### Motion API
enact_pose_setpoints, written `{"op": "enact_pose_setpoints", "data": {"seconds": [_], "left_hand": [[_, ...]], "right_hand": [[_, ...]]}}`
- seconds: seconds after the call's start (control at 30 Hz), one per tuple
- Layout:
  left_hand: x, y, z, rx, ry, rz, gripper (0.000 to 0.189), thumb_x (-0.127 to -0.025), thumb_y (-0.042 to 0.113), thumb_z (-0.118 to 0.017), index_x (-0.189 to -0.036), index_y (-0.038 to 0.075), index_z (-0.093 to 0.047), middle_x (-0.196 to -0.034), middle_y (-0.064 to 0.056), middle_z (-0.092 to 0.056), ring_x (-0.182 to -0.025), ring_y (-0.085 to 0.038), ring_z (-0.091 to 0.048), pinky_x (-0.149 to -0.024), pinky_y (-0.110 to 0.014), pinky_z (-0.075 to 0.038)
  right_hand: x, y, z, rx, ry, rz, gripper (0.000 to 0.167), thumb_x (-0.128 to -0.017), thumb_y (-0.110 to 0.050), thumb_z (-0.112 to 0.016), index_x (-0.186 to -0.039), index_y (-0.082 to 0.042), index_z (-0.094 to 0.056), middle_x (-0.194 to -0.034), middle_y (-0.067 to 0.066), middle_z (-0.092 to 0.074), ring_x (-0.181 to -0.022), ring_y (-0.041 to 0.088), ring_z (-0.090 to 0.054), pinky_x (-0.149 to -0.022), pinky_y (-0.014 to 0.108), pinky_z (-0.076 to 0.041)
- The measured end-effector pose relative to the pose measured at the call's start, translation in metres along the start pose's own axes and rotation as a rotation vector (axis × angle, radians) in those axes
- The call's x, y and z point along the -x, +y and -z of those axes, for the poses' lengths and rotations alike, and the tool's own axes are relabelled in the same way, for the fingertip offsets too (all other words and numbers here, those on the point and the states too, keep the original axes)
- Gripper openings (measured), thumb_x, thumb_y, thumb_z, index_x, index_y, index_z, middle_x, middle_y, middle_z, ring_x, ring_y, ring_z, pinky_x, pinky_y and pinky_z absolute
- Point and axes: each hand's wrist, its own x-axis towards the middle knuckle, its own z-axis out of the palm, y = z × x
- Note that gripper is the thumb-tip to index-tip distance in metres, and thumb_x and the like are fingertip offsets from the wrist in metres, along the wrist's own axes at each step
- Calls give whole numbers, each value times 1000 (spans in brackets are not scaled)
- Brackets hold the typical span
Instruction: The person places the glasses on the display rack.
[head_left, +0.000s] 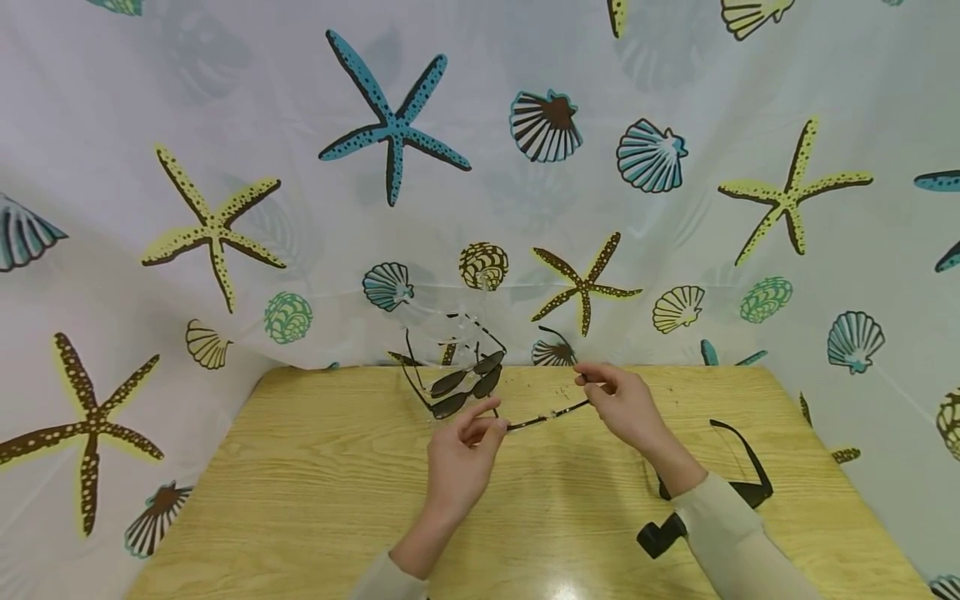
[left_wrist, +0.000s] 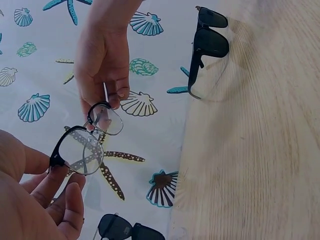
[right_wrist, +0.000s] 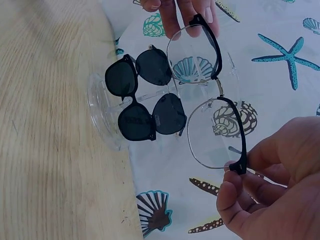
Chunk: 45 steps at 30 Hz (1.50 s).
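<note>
A pair of eyeglasses point(head_left: 528, 423) with clear lenses and a black upper rim is held up above the table's far part. My left hand point(head_left: 459, 462) pinches one end of the frame near the hinge. At the other end, my right hand point(head_left: 622, 408) grips the frame corner between thumb and fingers. In the right wrist view, both thin-rimmed lenses and the black brow bar point(right_wrist: 242, 132) show plainly. Just behind my left hand, two pairs of dark sunglasses point(right_wrist: 136, 121) sit one above the other on a clear plastic stand point(right_wrist: 97, 115).
Another pair of black sunglasses point(head_left: 753, 493) lies on the wooden table point(head_left: 300, 500) at the right, partly behind my right forearm. A white cloth point(head_left: 465, 208) printed with starfish and shells hangs at the back and sides. A small black camera point(head_left: 660, 535) sits at my right wrist.
</note>
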Motion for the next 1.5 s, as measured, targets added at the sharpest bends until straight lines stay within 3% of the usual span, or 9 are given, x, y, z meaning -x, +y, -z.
{"op": "enact_pose_setpoints", "data": {"seconds": [0.4,0.7,0.9,1.17,1.5], "left_hand": [[-2,3,14,1,43,10,30,-99,11,-74,-129,11,-75,-100,-11,-82,-95,-22,-77,-85,-24,-57],[-11,-2,24,3,80,19,29,-100,11,-73,-129,9,-75,-97,-13,-82,-95,-24,-78,-87,-18,-56],[-19,-4,31,38,103,31,29,-100,7,-71,-129,6,-75,-101,-17,-81,-100,-29,-79,-82,-13,-54],[-28,-2,39,50,130,73,28,-101,5,-69,-128,5,-75,-103,-20,-80,-79,-1,-72,-69,-15,-51],[-35,-5,45,61,142,109,30,-100,4,-68,-129,2,-74,-105,-23,-80,-70,1,-69,-54,-16,-44]], "right_hand": [[-12,-16,-12,8,-9,26,37,-109,-10,-54,-145,-6,-63,-135,19,-70,-107,32,-69,-60,29,-40],[-26,-23,-23,-27,-17,31,37,-108,-9,-55,-144,-4,-63,-130,19,-71,-100,29,-69,-64,28,-43],[-35,-30,-31,-28,-12,51,36,-108,-9,-56,-142,-2,-65,-128,18,-73,-97,28,-67,-67,28,-44],[-43,-38,-38,-3,-11,58,37,-108,-13,-57,-142,-5,-66,-129,17,-72,-106,30,-68,-81,33,-51],[-53,-40,-47,12,-45,79,38,-108,-13,-55,-144,-4,-64,-132,17,-71,-116,34,-68,-93,47,-57]]}}
